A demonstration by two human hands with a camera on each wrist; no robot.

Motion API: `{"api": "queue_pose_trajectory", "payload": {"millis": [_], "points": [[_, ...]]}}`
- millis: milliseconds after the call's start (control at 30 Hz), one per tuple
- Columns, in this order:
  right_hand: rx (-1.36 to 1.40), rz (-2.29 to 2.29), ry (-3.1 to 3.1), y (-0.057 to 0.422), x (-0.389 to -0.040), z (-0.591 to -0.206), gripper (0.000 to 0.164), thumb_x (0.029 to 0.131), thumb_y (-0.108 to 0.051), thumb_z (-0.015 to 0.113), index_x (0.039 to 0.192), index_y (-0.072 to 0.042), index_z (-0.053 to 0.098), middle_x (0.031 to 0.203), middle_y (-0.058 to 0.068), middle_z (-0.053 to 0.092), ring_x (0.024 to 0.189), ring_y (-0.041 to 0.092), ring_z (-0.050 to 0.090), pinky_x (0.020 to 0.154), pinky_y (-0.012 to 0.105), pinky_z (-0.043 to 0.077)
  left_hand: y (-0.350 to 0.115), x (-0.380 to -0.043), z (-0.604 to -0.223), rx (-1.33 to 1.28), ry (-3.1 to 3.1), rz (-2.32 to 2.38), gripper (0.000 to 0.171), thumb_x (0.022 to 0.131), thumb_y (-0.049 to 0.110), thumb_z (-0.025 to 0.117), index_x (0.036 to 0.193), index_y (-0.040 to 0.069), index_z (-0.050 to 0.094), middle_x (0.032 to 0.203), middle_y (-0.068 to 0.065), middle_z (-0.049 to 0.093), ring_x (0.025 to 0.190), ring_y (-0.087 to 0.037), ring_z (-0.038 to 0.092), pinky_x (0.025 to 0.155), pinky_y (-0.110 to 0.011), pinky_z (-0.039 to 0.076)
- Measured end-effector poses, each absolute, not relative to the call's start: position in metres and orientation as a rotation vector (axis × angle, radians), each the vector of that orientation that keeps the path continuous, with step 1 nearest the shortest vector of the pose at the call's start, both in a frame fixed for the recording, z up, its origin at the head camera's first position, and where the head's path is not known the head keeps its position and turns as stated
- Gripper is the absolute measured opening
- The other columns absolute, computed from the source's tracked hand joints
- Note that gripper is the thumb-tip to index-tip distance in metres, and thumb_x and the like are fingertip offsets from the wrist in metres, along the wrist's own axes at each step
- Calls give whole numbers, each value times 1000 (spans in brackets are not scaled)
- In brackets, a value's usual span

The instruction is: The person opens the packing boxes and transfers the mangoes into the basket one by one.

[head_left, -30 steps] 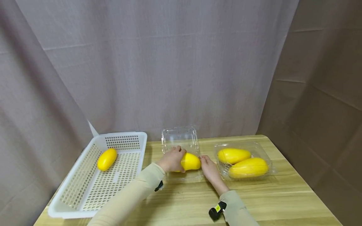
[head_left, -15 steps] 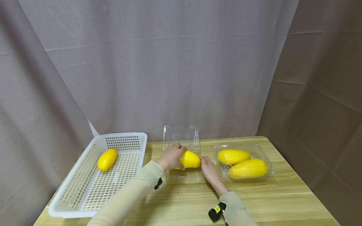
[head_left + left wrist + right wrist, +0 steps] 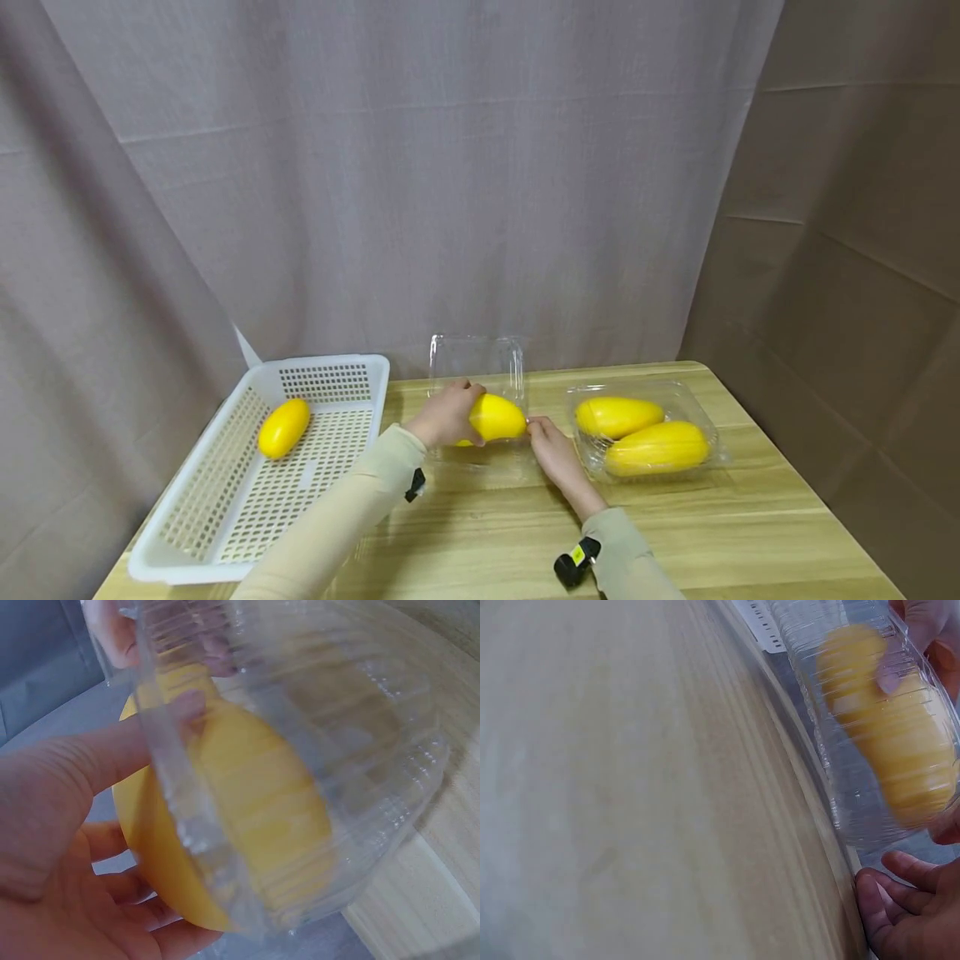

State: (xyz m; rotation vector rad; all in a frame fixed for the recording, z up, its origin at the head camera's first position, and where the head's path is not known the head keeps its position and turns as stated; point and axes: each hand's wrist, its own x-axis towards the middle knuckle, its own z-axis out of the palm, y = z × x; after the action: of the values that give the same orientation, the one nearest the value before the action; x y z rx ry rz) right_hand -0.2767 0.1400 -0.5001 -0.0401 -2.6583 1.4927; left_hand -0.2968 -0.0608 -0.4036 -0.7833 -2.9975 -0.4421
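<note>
Held melon: in the open box, partly behind its clear wall; whether it touches the bottom, you cannot tell.
Left hand: clamped round the melon's left part, thumb over the open box's rim.
Right hand: at the open box's right end, fingertips seemingly pinching its wall.
Handling: steady that wall while you lower the melon; sideways pressure would probably flex the thin plastic.
Lid: upright behind the open box, near the surface's far edge; avoid shoving backwards.
Basket: left of the open box, a loose melon inside.
Packed box: right of the open box, near your right hand; little room there.
Open room: in front of the open box, your likeliest withdrawal path.
</note>
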Motion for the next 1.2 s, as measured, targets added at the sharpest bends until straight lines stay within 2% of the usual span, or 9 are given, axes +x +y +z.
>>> {"api": "queue_pose_trajectory", "payload": {"millis": [233,533,733,933,1200], "points": [[-5,1430,-2672,140,-276,-500,42,104,-26,41,130,-1,62,134,20,62,127,41,54,106,55,41,-66,-303,-386,-769,-2920,-604,81,71,28,93,137,0,55,131,-20,58,115,-36,59,100,-50,49],[8,1427,-2665,139,-275,-501,43,105,-27,41,132,0,61,137,21,60,129,43,52,108,56,39,-72,-311,-345,-733,-2847,-612,83,73,29,92,141,4,52,131,-15,56,116,-32,57,99,-48,48],[18,1438,-2652,139,-275,-501,43,105,-27,40,131,0,62,137,20,60,129,43,52,109,55,38,-80,-312,-333,-720,-2849,-605,84,74,30,91,144,4,51,131,-15,55,116,-32,57,99,-48,49],[55,1464,-2661,139,-276,-498,41,107,-24,39,129,2,62,135,22,60,129,43,51,110,54,38,-101,-315,-331,-676,-2866,-544,83,75,29,91,143,3,51,130,-17,55,116,-34,56,98,-50,49],[48,1463,-2684,143,-275,-498,44,107,-29,37,130,2,60,136,23,59,129,43,52,110,54,38,-145,-314,-321,-589,-2883,-553,82,76,25,90,143,2,50,134,-19,53,121,-39,53,99,-56,46]]}}
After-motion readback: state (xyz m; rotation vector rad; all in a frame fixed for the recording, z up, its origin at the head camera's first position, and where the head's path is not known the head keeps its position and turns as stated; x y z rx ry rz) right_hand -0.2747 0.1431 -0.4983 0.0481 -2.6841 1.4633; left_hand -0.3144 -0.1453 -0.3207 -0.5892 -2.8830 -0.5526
